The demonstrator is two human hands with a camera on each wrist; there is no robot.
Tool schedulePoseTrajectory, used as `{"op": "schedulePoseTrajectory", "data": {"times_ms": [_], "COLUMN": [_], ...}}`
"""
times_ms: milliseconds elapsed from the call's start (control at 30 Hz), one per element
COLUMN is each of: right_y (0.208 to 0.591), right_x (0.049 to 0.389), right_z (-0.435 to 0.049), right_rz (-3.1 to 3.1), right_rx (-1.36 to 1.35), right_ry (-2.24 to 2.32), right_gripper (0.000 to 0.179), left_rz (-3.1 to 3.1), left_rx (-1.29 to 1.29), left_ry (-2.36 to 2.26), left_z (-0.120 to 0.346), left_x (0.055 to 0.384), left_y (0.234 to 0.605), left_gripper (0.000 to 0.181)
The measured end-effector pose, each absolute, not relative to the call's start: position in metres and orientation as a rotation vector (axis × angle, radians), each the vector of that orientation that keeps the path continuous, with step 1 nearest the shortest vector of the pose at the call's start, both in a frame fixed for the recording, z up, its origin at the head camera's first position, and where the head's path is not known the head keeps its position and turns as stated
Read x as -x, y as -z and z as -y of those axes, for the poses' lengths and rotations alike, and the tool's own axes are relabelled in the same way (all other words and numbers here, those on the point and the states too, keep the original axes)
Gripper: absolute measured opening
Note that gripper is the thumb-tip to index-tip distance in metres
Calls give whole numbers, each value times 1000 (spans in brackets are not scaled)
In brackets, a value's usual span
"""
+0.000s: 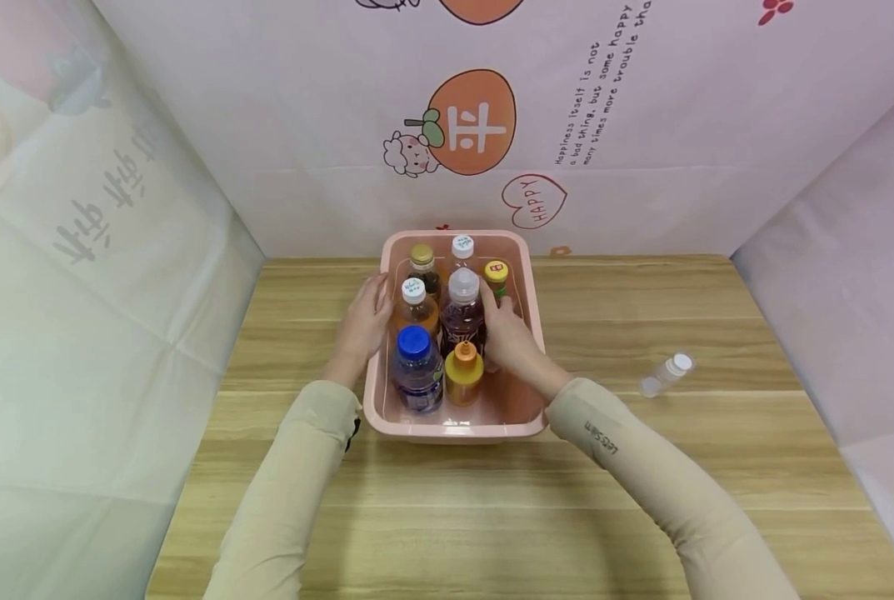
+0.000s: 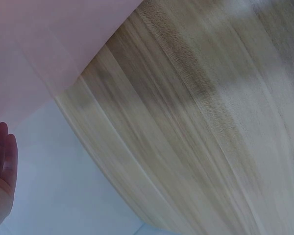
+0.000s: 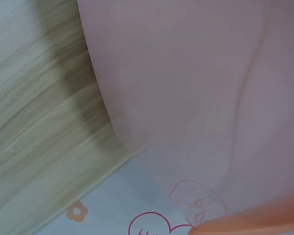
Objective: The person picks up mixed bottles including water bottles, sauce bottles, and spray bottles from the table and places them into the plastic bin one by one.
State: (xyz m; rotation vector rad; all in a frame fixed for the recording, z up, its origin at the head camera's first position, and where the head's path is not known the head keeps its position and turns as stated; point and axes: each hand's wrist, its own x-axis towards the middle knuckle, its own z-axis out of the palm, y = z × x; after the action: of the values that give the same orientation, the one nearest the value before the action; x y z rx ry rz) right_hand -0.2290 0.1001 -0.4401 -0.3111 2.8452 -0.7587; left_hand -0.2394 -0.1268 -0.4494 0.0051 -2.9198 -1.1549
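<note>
A pink plastic bin (image 1: 457, 428) stands on the table with several bottles upright in it. My right hand (image 1: 512, 340) reaches inside and grips a dark drink bottle (image 1: 461, 315) with a clear domed cap from its right side; part of the grip is hidden. My left hand (image 1: 362, 327) rests along the outside of the bin's left wall, its fingers straight. Close around the held bottle are an orange drink bottle (image 1: 417, 317) with a white cap, a blue-capped bottle (image 1: 418, 379) and a yellow squeeze bottle (image 1: 464, 379) with a nozzle.
A gold-capped bottle (image 1: 422, 265), a white-capped bottle (image 1: 462, 250) and a yellow-lidded jar (image 1: 496, 273) stand at the bin's back. A small clear bottle (image 1: 667, 373) with a white cap is on the wooden table (image 1: 626, 467) to the right. A printed cloth wall (image 1: 327, 192) rises behind.
</note>
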Motion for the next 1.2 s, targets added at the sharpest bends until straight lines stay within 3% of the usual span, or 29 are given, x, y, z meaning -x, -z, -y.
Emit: {"op": "schedulePoseTrajectory", "data": {"times_ms": [633,1200], "right_y": [442,442], "right_x": [231,231], "right_z": [-100,-101], "right_rz": [-2804,-2790], "right_rx": [246,265], "right_ry": [801,817], "right_gripper": [89,95], "left_rz": [2916,2926], "left_rx": [-11,-15], "left_ry": [1143,1146], "left_z": [127,126], "left_x": [240,239], "left_y": [450,449], "left_gripper": [50,50]}}
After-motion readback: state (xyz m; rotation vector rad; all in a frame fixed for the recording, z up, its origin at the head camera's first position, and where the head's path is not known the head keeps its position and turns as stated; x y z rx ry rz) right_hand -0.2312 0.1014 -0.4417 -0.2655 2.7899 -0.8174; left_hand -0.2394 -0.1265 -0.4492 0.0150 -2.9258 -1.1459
